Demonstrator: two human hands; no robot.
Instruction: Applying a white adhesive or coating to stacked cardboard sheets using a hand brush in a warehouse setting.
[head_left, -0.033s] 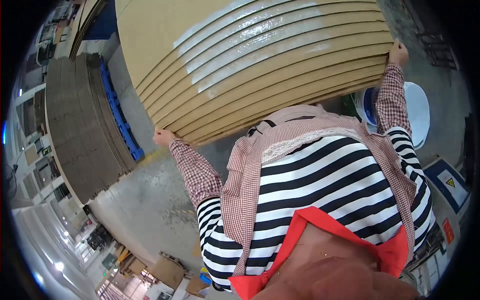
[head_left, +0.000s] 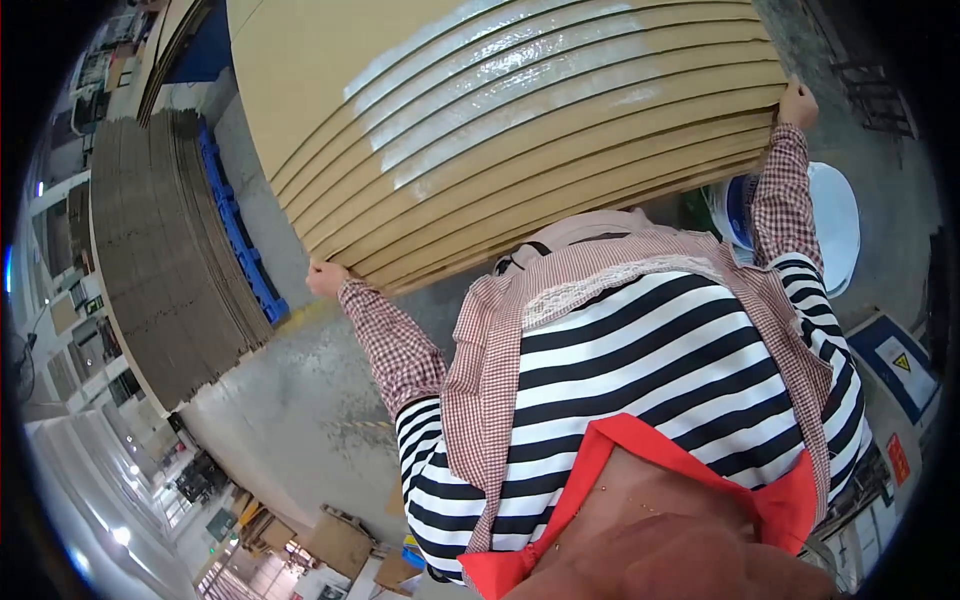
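The left hand point(head_left: 325, 277) grips the lower left corner of a stack of large corrugated cardboard sheets point(head_left: 520, 130), fingers curled under its edge. The right hand point(head_left: 797, 103) clasps the stack's right corner, at about two o'clock. The stack fills the view from ten to two o'clock. A second pile of cardboard sheets point(head_left: 160, 260) sits on a blue pallet point(head_left: 240, 235) at nine o'clock, on the concrete floor point(head_left: 290, 420).

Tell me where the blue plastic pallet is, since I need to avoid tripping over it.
In the head view, the blue plastic pallet lies on the person's left, under the tall stack of grey-brown cardboard sheets, beside the left hand.
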